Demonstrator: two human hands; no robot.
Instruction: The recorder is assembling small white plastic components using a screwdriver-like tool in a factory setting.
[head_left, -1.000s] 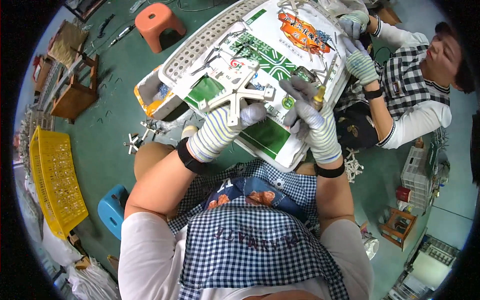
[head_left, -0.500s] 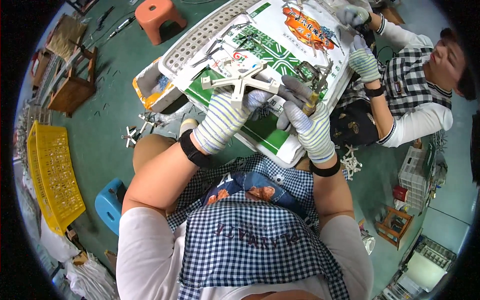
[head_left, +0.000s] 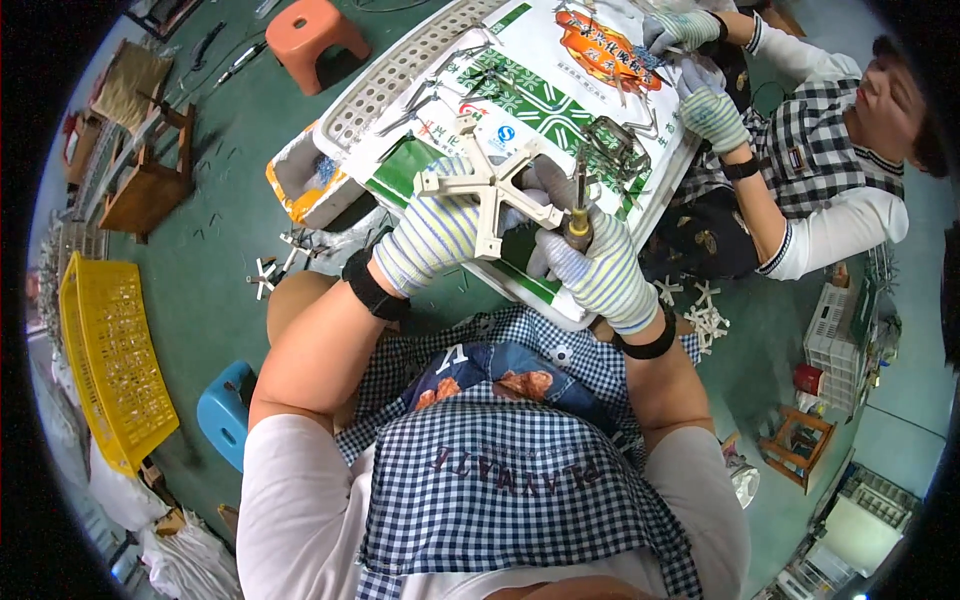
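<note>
Since the earlier frame, both gloved hands sit lower over the printed sack covering the table [head_left: 600, 70]. Left hand [head_left: 432, 238] clamps the cream star-shaped plastic bracket [head_left: 492, 190] just above it; right hand [head_left: 598, 272] grips a screwdriver [head_left: 579, 195] upright beside the bracket. Judged risk: the tip slipping toward the glove.

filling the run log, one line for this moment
left hand: holds white cross-shaped frame | right hand: grips screwdriver upright | beneath: printed sack
</note>
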